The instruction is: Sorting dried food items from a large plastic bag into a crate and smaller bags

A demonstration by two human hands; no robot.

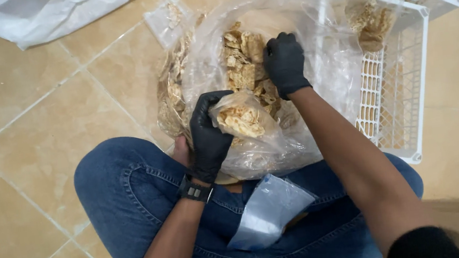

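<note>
beige tiled floor [23, 141], left hand [207, 134] fingers gripping a small clear bag of tan crackers [242, 120], right hand [285, 62] fingers curled down in the big clear plastic cracker sack [311, 39], white plastic crate [404, 97] beside

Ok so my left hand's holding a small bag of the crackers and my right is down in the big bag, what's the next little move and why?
Probably lift the right hand out with a few more crackers and drop them into the small bag in the left hand. The small bag looks only partly filled, its mouth faces the big bag, and the right hand already rests on the pile.
</note>
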